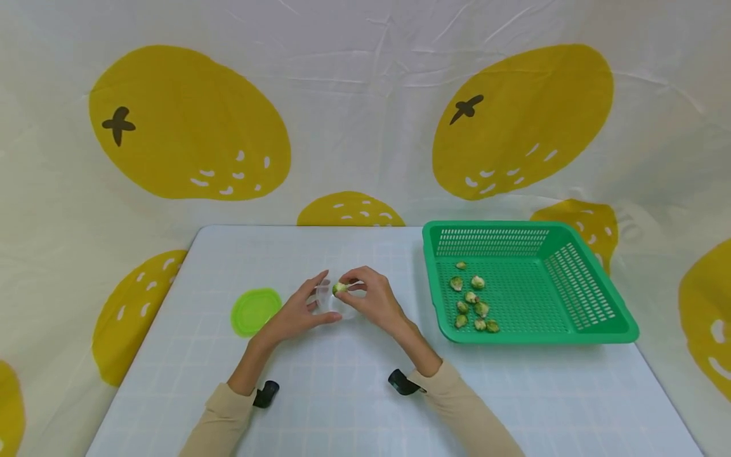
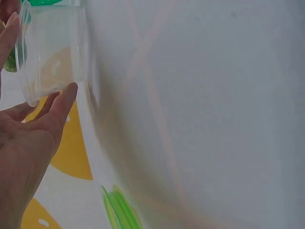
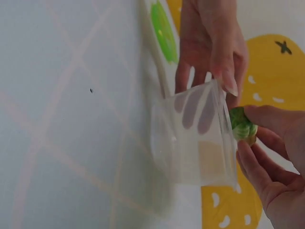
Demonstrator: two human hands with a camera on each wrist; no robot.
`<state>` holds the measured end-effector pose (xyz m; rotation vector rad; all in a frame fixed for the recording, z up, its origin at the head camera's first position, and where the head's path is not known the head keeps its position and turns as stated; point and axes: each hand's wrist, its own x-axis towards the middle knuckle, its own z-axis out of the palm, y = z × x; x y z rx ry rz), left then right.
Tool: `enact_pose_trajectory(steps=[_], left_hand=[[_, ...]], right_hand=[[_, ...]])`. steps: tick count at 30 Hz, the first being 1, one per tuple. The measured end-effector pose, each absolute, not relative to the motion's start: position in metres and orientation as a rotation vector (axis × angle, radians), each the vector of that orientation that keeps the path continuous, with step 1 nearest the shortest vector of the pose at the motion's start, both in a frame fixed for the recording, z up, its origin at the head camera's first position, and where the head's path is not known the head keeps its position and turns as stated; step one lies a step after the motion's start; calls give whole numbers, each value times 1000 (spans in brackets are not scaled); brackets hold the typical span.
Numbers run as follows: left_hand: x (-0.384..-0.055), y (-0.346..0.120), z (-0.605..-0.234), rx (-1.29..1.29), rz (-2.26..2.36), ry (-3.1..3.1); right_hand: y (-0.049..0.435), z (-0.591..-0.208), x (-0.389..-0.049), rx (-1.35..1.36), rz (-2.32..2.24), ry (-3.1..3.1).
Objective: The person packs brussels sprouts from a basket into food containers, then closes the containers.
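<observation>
A clear plastic container (image 3: 190,143) stands upright on the table, its open mouth facing up. My left hand (image 1: 299,311) holds it at the side, thumb toward the near side and fingers round the far left side. The fingers show through its wall in the right wrist view. Over the container's mouth, my right hand (image 1: 374,298) pinches a Brussels sprout (image 3: 243,125) between thumb and fingertips. In the head view this sprout (image 1: 339,288) is just at the rim. No sprout can be made out inside the container.
A green perforated basket (image 1: 571,336) stands at the right, with several Brussels sprouts (image 1: 481,309) in its left half. Left of the container lies a round lime-green lid (image 1: 256,311). Behind the white table (image 1: 325,393) hangs a cloth with a yellow fruit print.
</observation>
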<state>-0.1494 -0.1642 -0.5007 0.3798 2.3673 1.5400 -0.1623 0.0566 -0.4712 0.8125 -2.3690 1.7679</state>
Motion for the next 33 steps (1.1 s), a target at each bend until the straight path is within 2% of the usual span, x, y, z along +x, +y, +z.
enact_pose_trajectory(steps=[16, 33], left_hand=[[-149, -167, -499, 416, 1629, 2265], [-147, -166, -498, 418, 1598, 2294]], right_hand=[[42, -482, -172, 1018, 1575, -2533], [37, -481, -176, 1116, 1293, -2699]])
